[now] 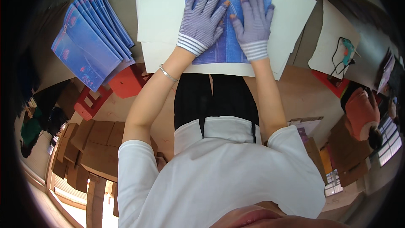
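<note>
Blue printed sheet (228,21) lies under both gloved hands, left (201,22) & right (253,23), fingers spread flat, side by side

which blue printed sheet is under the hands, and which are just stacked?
The flat blue printed sheet on the white boards, pressed by the left hand and right hand. The others lie fanned in a pile at far left, untouched.

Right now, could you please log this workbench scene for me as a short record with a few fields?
left hand: gloved, flat on the blue printed sheet
right hand: gloved, flat on the same sheet, beside the left
under the sheet: white boards on the table
person's left: fanned stack of blue printed pieces, red stool below it
person's right: glue gun on a white board
</note>
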Available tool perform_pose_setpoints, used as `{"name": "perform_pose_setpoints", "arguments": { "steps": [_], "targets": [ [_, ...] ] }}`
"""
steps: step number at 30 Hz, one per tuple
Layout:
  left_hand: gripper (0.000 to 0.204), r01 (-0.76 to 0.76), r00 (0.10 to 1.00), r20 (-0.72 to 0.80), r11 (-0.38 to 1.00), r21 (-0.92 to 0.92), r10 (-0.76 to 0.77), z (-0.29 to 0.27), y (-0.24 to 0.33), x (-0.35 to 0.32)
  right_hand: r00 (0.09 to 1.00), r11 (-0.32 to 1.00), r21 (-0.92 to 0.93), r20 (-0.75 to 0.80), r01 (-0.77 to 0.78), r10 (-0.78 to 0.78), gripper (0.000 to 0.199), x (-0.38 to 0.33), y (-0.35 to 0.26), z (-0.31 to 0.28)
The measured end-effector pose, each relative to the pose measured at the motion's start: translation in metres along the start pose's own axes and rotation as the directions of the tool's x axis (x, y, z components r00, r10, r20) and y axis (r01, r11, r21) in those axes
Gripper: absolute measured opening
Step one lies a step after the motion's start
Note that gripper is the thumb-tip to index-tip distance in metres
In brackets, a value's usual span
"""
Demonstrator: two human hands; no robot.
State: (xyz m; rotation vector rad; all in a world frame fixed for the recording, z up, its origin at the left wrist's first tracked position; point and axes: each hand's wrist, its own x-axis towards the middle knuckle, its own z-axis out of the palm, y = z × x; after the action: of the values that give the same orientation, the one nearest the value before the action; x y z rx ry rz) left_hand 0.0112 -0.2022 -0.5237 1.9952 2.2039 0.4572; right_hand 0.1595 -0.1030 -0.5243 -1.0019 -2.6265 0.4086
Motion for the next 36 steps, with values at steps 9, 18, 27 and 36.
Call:
{"name": "perform_pose_setpoints", "arguments": {
  "steps": [9,18,27,36],
  "targets": [
    [0.056,0.021,1.0,-0.002,1.0,-0.021,-0.021,-0.005,0.001,-0.001,0.567,-0.177,0.663,0.726,-0.728,0.389,0.027,-0.067,0.033,-0.059],
    [0.056,0.004,1.0,-0.005,0.998,-0.055,-0.004,-0.012,0.006,0.01,0.825,0.154,0.811,0.552,-0.565,0.122,0.06,0.133,0.147,0.015],
    [0.056,0.008,0.999,-0.032,0.999,-0.032,-0.009,-0.006,0.005,-0.001,0.636,0.115,0.69,0.571,-0.714,0.519,0.024,-0.133,0.021,-0.072],
    [0.058,0.17,0.589,-0.096,0.24,-0.956,-0.802,-0.01,0.023,-0.066,0.76,0.502,0.599,0.314,-0.624,0.569,0.025,-0.083,0.054,-0.049]
  ]
}}
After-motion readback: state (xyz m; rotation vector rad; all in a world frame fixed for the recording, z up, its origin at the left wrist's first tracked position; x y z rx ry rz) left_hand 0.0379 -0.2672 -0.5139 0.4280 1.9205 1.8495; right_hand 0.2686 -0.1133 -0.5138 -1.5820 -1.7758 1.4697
